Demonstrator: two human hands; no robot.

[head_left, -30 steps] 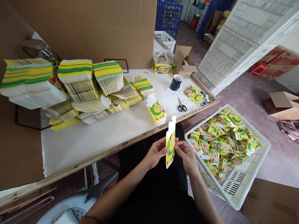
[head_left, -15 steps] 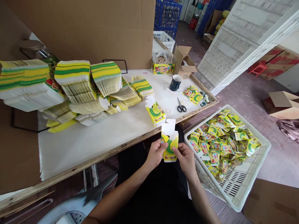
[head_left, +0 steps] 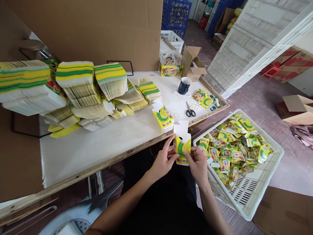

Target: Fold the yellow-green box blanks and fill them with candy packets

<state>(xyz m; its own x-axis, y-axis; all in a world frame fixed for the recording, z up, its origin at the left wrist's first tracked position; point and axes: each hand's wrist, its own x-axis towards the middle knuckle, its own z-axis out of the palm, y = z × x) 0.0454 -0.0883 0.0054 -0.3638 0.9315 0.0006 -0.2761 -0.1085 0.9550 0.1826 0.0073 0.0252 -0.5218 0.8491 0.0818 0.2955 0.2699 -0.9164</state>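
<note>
Between my hands is a small yellow-green printed carton [head_left: 183, 147], its white end flaps sticking up away from me. My left hand [head_left: 164, 160] grips its left side, thumb near the lower edge and index finger along the side. On the right side, my right hand [head_left: 197, 163] pinches it with the thumb on the front panel. Just beyond, a short stack of similar cartons [head_left: 163, 118] lies at the table's edge. To my right, a white plastic crate [head_left: 262, 192] holds many yellow-green cartons [head_left: 232, 147]. Behind the fingers, the carton's back is hidden.
Bundled flat cartons [head_left: 75, 85] are piled on the left of the white table [head_left: 117, 140]. Scissors [head_left: 189, 110], a dark mug [head_left: 184, 86], loose packets [head_left: 202, 98] and an open cardboard box [head_left: 194, 65] lie toward the right. Tall stacked white crates [head_left: 254, 42] stand beyond.
The carton has moved slightly right and away from me with both hands. My left index finger has stretched up along its left side.
</note>
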